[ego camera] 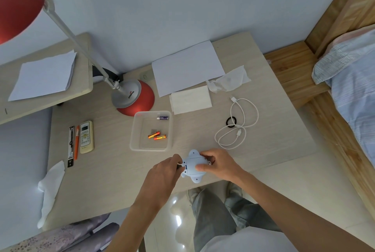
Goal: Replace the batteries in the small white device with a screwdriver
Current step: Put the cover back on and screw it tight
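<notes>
Fingers (205,155) and thumb of the right hand (218,163) curl round the right side of the white device (193,165), gripping it with its flat back panel facing up. The left hand (164,172) is closed in a pinch on the screwdriver (179,167). Only the tool's dark end shows, and it meets the device's left edge beside a small blue part. The device is at the near edge of the worktop (111,170); whether it rests on the surface or is held just above it cannot be told.

Just beyond the hands stands a clear tray (134,130). Two orange batteries (157,136) lie side by side in its middle, and a purple battery (162,118) lies against its far wall. A small grey piece (154,130) sits just beside the orange pair.

To the right of the tray a white cable (237,124) lies in loose loops, with a black ring (231,122) touching it. Behind the tray lie a folded tissue (190,99), a white paper sheet (187,67) and a crumpled wrapper (229,79).

The red and silver base of a desk lamp (134,97) stands just beyond the tray's far left corner. Its arm rises toward the upper left.

Well to the left of the tray, a remote control (86,137), an orange pen (76,142) and a black packet (71,146) lie parallel, close together. Another tissue (50,186) hangs over the worktop's left edge.

A bed (355,89) with blue bedding fills the right side.
</notes>
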The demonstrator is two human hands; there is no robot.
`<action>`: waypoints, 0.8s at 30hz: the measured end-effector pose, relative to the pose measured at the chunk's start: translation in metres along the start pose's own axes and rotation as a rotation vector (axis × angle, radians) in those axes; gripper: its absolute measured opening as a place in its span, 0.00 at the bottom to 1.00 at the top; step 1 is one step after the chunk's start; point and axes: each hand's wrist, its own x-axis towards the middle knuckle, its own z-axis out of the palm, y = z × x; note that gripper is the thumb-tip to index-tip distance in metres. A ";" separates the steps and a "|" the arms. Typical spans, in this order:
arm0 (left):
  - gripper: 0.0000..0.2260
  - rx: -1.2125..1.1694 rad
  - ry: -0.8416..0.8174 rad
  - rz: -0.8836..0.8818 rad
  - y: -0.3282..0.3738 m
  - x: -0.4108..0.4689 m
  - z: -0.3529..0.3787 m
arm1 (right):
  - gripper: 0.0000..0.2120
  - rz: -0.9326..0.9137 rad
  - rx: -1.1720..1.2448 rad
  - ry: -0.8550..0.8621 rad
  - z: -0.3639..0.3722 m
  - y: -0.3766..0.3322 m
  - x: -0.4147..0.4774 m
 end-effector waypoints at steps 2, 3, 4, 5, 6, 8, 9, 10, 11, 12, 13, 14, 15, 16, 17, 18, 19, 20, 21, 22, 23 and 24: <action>0.03 -0.005 -0.006 0.019 -0.002 -0.002 0.001 | 0.23 0.002 -0.004 -0.001 0.001 0.000 0.000; 0.02 0.000 -0.015 0.021 -0.002 -0.003 0.002 | 0.23 0.001 -0.006 -0.003 0.001 0.000 0.000; 0.02 0.000 -0.017 0.020 -0.004 -0.004 0.003 | 0.23 0.003 -0.005 -0.004 0.001 0.001 0.000; 0.02 0.002 -0.017 0.014 -0.005 -0.005 0.004 | 0.23 0.006 -0.003 -0.004 0.001 0.000 0.000; 0.02 0.005 -0.012 0.005 -0.006 -0.004 0.005 | 0.23 0.011 0.002 -0.004 0.000 0.000 -0.001; 0.05 0.020 -0.004 -0.024 -0.006 -0.004 0.006 | 0.22 0.016 0.006 -0.003 -0.001 -0.002 -0.001; 0.07 0.023 -0.001 -0.040 -0.005 -0.004 0.007 | 0.22 0.016 0.005 -0.003 -0.001 -0.003 -0.001; 0.08 0.018 0.003 -0.051 -0.004 -0.004 0.006 | 0.21 0.016 0.001 -0.001 -0.001 -0.004 -0.001; 0.09 0.012 0.005 -0.063 -0.002 -0.004 0.006 | 0.21 0.014 -0.003 0.000 -0.001 -0.004 -0.001; 0.10 0.005 0.008 -0.070 -0.002 -0.004 0.005 | 0.21 0.013 -0.006 0.002 -0.001 -0.003 -0.002; 0.10 0.008 0.011 -0.080 -0.001 -0.004 0.004 | 0.21 0.013 -0.009 0.000 -0.001 -0.003 -0.002; 0.11 0.014 0.014 -0.088 -0.001 -0.004 0.004 | 0.21 0.015 -0.011 0.000 -0.001 -0.002 -0.002; 0.11 0.018 0.019 -0.095 -0.001 -0.004 0.003 | 0.21 0.016 -0.015 -0.001 -0.001 -0.002 -0.002; 0.10 0.016 0.029 -0.094 -0.002 -0.004 0.004 | 0.21 0.018 -0.018 -0.001 -0.001 -0.002 -0.002; 0.09 0.007 0.039 -0.091 -0.003 -0.005 0.003 | 0.21 0.020 -0.023 -0.002 -0.001 -0.002 -0.002; 0.07 -0.007 0.048 -0.085 -0.003 -0.005 0.003 | 0.20 0.021 -0.025 -0.003 -0.001 -0.003 -0.003; 0.07 -0.017 0.050 -0.079 -0.002 -0.006 0.002 | 0.20 0.020 -0.024 -0.006 -0.001 -0.003 -0.003; 0.08 -0.021 0.045 -0.064 -0.002 -0.007 0.003 | 0.20 0.020 -0.022 -0.007 -0.001 -0.003 -0.003; 0.08 -0.024 0.034 -0.051 -0.001 -0.007 0.003 | 0.20 0.019 -0.021 -0.008 -0.001 -0.003 -0.003; 0.08 -0.025 0.023 -0.038 -0.001 -0.007 0.005 | 0.20 0.022 -0.020 -0.006 -0.001 -0.004 -0.003; 0.07 -0.022 0.011 -0.032 0.000 -0.008 0.006 | 0.21 0.023 -0.019 -0.006 -0.001 -0.004 -0.003; 0.05 -0.021 0.008 -0.027 0.000 -0.007 0.007 | 0.21 0.024 -0.019 -0.004 -0.001 -0.004 -0.003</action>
